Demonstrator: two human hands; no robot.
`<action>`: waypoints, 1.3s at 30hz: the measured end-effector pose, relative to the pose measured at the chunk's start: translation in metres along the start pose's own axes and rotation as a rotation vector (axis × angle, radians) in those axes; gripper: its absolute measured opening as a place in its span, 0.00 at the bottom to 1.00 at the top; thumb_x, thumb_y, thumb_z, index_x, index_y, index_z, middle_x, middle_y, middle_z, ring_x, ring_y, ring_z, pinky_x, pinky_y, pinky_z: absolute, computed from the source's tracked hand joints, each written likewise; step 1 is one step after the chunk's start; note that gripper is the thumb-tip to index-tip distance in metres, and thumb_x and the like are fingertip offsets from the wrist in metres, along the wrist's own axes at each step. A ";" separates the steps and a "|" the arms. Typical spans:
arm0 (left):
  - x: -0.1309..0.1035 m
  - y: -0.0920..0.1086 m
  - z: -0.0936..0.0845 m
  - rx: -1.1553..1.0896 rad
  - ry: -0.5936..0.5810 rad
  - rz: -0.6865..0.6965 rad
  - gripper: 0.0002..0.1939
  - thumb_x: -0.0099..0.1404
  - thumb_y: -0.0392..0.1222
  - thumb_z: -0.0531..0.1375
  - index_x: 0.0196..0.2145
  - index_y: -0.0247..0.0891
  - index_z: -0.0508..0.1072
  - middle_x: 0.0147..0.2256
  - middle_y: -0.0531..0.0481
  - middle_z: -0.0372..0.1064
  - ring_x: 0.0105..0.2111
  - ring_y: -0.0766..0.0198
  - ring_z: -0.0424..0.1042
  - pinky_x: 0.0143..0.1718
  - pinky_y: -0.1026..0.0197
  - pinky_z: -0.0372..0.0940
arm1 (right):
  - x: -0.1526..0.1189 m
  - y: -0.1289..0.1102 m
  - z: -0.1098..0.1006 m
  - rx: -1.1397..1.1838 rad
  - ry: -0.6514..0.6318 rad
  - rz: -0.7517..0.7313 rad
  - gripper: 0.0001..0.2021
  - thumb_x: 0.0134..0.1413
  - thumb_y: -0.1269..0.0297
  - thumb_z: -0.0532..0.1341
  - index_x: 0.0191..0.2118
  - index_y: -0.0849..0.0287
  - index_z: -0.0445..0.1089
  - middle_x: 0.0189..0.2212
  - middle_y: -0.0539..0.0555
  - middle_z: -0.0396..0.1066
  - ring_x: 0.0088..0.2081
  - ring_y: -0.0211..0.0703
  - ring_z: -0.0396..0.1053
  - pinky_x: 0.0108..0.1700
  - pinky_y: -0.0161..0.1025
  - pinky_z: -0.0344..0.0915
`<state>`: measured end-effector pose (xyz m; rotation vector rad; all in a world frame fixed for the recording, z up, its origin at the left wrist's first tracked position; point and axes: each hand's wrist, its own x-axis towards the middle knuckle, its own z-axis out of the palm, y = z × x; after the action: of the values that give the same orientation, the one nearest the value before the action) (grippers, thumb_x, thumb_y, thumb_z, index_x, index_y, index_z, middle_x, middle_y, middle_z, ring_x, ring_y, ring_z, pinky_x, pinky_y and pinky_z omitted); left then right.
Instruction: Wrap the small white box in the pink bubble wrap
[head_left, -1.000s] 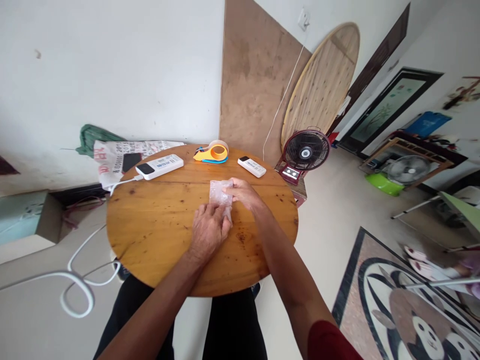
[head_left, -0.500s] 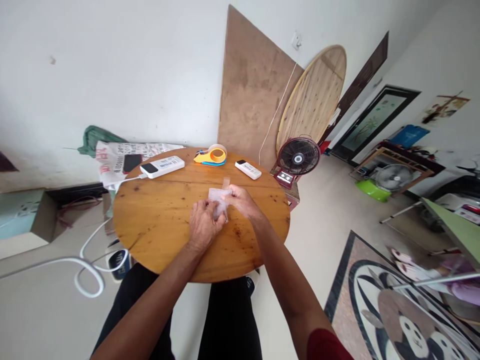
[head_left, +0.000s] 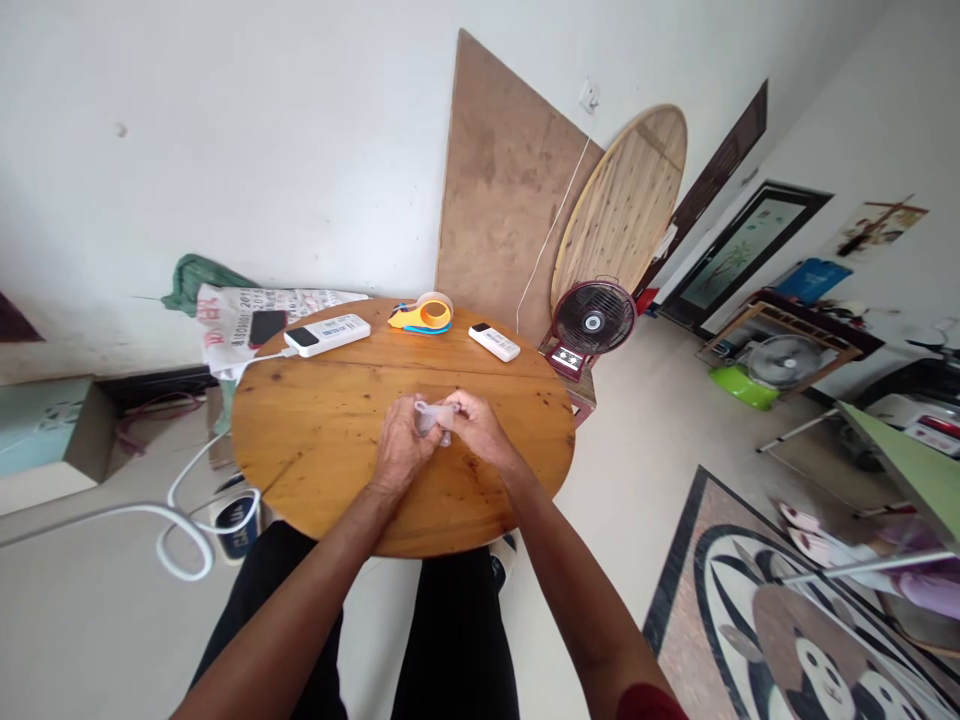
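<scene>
Over the middle of the round wooden table (head_left: 322,460), both hands grip a small, pale, translucent plastic piece (head_left: 433,416) that looks like thin wrap or a small bag. My left hand (head_left: 402,440) has its fingers closed on the left side of it. On the right side, my right hand (head_left: 478,428) pinches it between thumb and fingers. Part of the plastic is hidden behind the fingers, and what it contains, if anything, cannot be made out.
An orange tape dispenser (head_left: 420,315) lies at the table's back edge. A white device with a cable (head_left: 328,335) is left of it, a smaller white device (head_left: 494,341) right. A dark phone-like object (head_left: 268,327) lies beyond the left edge. A fan (head_left: 596,318) stands right.
The plastic lay flatter on the table with a strip sticking out behind it; now it is bunched up between both hands. My left hand has turned upward around its left side.
</scene>
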<state>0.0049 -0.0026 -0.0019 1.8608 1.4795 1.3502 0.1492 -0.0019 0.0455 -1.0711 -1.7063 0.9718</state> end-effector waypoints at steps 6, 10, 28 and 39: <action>0.000 -0.001 -0.002 -0.020 -0.026 -0.045 0.14 0.58 0.49 0.59 0.37 0.39 0.64 0.36 0.46 0.68 0.38 0.55 0.69 0.41 0.52 0.65 | -0.013 0.009 0.008 -0.015 0.070 -0.045 0.06 0.51 0.61 0.61 0.33 0.57 0.69 0.41 0.54 0.76 0.47 0.45 0.72 0.48 0.40 0.66; -0.003 -0.001 -0.004 0.005 -0.044 -0.016 0.12 0.59 0.46 0.59 0.39 0.40 0.65 0.37 0.47 0.68 0.39 0.56 0.69 0.41 0.55 0.65 | -0.016 0.013 0.010 -0.010 0.090 -0.089 0.06 0.53 0.60 0.61 0.33 0.57 0.69 0.42 0.55 0.77 0.49 0.45 0.72 0.53 0.41 0.65; -0.003 -0.006 -0.019 -0.110 -0.177 0.034 0.12 0.58 0.42 0.55 0.40 0.39 0.67 0.40 0.47 0.68 0.37 0.61 0.68 0.41 0.57 0.64 | -0.026 0.020 0.014 -0.076 0.050 -0.185 0.06 0.58 0.61 0.57 0.38 0.54 0.69 0.49 0.55 0.74 0.57 0.44 0.66 0.61 0.44 0.59; -0.007 -0.018 -0.024 -0.301 -0.277 0.065 0.26 0.50 0.36 0.60 0.49 0.38 0.67 0.49 0.42 0.69 0.48 0.57 0.70 0.49 0.54 0.66 | -0.028 0.031 0.016 -0.157 0.046 -0.307 0.04 0.54 0.67 0.59 0.37 0.54 0.66 0.51 0.56 0.72 0.59 0.43 0.64 0.62 0.44 0.58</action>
<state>-0.0244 -0.0086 -0.0084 1.8234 1.0258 1.2074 0.1490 -0.0208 0.0051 -0.8869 -1.8651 0.6231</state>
